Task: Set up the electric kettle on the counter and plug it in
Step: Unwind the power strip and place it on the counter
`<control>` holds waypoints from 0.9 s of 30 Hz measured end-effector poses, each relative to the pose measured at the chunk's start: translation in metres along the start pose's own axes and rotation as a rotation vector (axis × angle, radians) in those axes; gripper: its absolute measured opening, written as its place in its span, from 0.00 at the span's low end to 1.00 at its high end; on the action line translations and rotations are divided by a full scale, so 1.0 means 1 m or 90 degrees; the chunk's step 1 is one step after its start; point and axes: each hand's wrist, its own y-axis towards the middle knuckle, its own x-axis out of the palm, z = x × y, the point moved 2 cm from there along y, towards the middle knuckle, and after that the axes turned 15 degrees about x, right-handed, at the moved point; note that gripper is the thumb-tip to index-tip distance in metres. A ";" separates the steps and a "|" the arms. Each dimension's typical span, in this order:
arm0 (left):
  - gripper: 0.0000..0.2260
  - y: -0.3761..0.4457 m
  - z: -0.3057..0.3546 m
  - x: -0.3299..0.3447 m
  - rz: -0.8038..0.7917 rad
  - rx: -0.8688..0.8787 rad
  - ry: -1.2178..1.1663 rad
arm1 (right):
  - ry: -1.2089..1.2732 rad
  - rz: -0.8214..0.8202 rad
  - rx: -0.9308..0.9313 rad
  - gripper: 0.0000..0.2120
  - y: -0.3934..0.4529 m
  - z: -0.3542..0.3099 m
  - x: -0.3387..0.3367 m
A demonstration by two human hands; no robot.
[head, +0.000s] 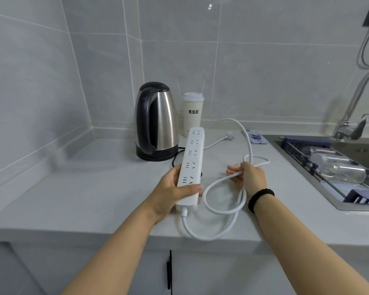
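My left hand [170,188] grips the near end of the white strip [191,165], thumb curled over its top, while my right hand [248,177] pinches a loop of its white cord [222,213] above the counter [83,188]. Behind stands the steel kettle [158,121] on its black base, beside a cup [193,112] printed 馬伍旺, with the plug [229,137] lying loose.

Pale counter [107,188] under kettle [157,122], cup [193,112]
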 end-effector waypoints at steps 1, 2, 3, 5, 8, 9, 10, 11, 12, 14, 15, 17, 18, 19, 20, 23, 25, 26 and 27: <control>0.28 -0.003 0.001 0.000 0.001 0.006 -0.005 | -0.021 0.000 -0.001 0.07 -0.001 0.002 -0.002; 0.29 -0.005 0.002 0.000 0.011 0.013 -0.010 | -0.035 0.001 0.002 0.07 -0.004 0.004 -0.005; 0.30 -0.007 0.003 0.000 0.028 0.017 -0.015 | -0.038 0.002 0.005 0.07 -0.004 0.005 -0.008; 0.30 -0.013 0.006 -0.001 0.058 0.022 -0.003 | -0.064 0.017 0.013 0.06 -0.008 0.005 -0.014; 0.26 -0.019 0.012 -0.005 0.080 0.041 0.046 | -0.138 0.048 0.036 0.04 -0.016 0.000 -0.026; 0.25 -0.021 0.015 -0.007 0.088 0.051 0.064 | -0.164 0.062 0.036 0.05 -0.018 -0.003 -0.029; 0.25 -0.022 0.018 -0.009 0.093 0.058 0.083 | -0.191 0.084 0.031 0.07 -0.022 -0.006 -0.031; 0.25 -0.022 0.020 -0.012 0.097 0.065 0.104 | -0.219 0.108 0.023 0.11 -0.025 -0.010 -0.031; 0.25 -0.022 0.024 -0.015 0.096 0.072 0.122 | -0.253 0.136 0.013 0.19 -0.030 -0.014 -0.031; 0.28 -0.021 0.032 -0.019 0.086 0.083 0.160 | -0.343 0.195 -0.023 0.32 -0.038 -0.021 -0.027; 0.29 -0.020 0.037 -0.020 0.080 0.090 0.191 | -0.386 0.207 -0.069 0.37 -0.043 -0.025 -0.024; 0.30 -0.019 0.051 -0.022 0.065 0.115 0.267 | -0.465 0.199 -0.224 0.45 -0.057 -0.034 -0.013; 0.30 -0.019 0.059 -0.021 0.054 0.128 0.306 | -0.520 0.190 -0.307 0.46 -0.065 -0.039 -0.008; 0.29 -0.020 0.067 -0.020 0.045 0.138 0.345 | -0.582 0.178 -0.395 0.45 -0.073 -0.042 0.000; 0.27 -0.021 0.075 -0.019 0.033 0.142 0.379 | -0.655 0.167 -0.480 0.44 -0.080 -0.046 0.007; 0.25 -0.023 0.094 -0.016 -0.026 0.128 0.472 | -0.883 0.100 -0.670 0.40 -0.095 -0.054 0.026; 0.25 -0.023 0.102 -0.012 -0.078 0.113 0.530 | -1.019 0.037 -0.737 0.37 -0.103 -0.056 0.037; 0.25 -0.023 0.105 -0.010 -0.101 0.109 0.557 | -1.074 0.000 -0.743 0.35 -0.104 -0.055 0.041; 0.24 -0.023 0.108 -0.008 -0.120 0.108 0.582 | -1.115 -0.039 -0.730 0.32 -0.107 -0.055 0.044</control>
